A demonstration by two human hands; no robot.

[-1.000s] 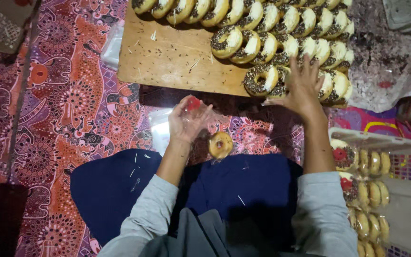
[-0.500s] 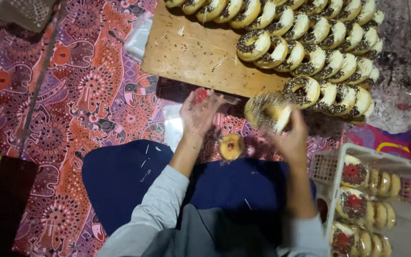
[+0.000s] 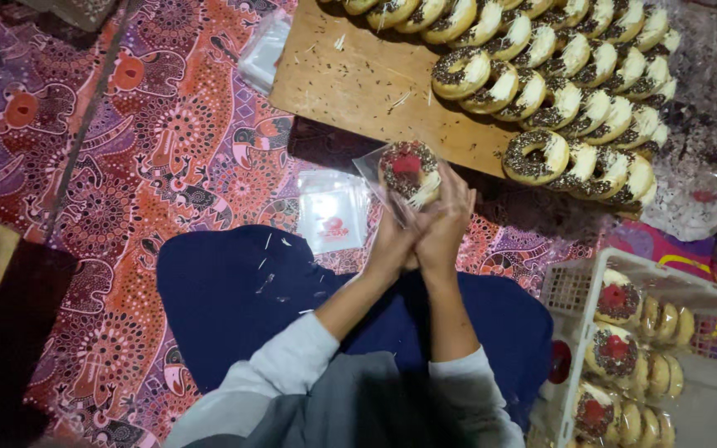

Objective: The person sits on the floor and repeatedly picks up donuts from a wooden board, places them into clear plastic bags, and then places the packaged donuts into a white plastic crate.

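Both hands meet in front of me above my dark blue lap. My left hand and my right hand together hold a clear plastic bag with a red mark, and a chocolate-sprinkled doughnut sits inside it. Beyond the hands lies a wooden board carrying rows of sprinkled, half-white doughnuts.
A small pile of clear bags lies on the patterned red cloth left of my hands. A white plastic crate at lower right holds several bagged doughnuts. More plastic lies by the board's left edge.
My right hand took a doughnut off the board and brought it to the bag in my left hand. The doughnut now sits in the bag between both hands. The view shifted.
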